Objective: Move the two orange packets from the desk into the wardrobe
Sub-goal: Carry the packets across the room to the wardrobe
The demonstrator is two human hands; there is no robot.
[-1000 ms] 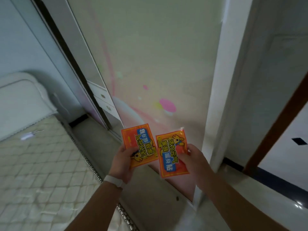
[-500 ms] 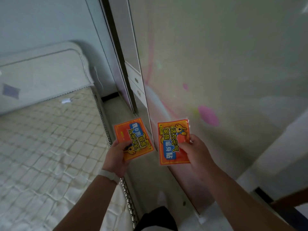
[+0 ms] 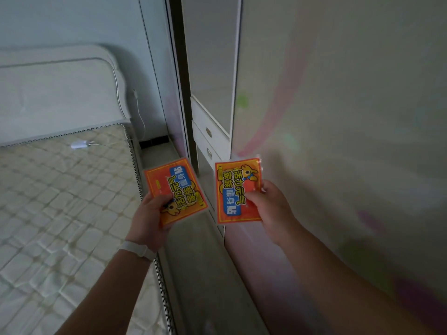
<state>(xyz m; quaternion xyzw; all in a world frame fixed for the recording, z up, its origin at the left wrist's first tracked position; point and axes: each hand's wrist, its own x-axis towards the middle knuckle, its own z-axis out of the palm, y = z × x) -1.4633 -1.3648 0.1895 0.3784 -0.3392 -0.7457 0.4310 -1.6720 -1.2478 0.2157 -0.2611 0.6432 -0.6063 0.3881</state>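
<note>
I've got one orange packet pinched in each of my hands, the left hand (image 3: 150,218) closed on the left packet (image 3: 175,192) by its lower corner and the right hand (image 3: 271,209) closed on the right packet (image 3: 238,191) by its edge, held apart and face-up so neither gets creased and each can go in on its own. Both are off the worktop now and up in the air just beside the wardrobe (image 3: 338,117), right by the gap past its sliding door where the white drawers (image 3: 209,131) show. It's a dim, narrow strip of floor (image 3: 193,262) with the bare quilted mattress (image 3: 60,201) on my left, so not much room.
</note>
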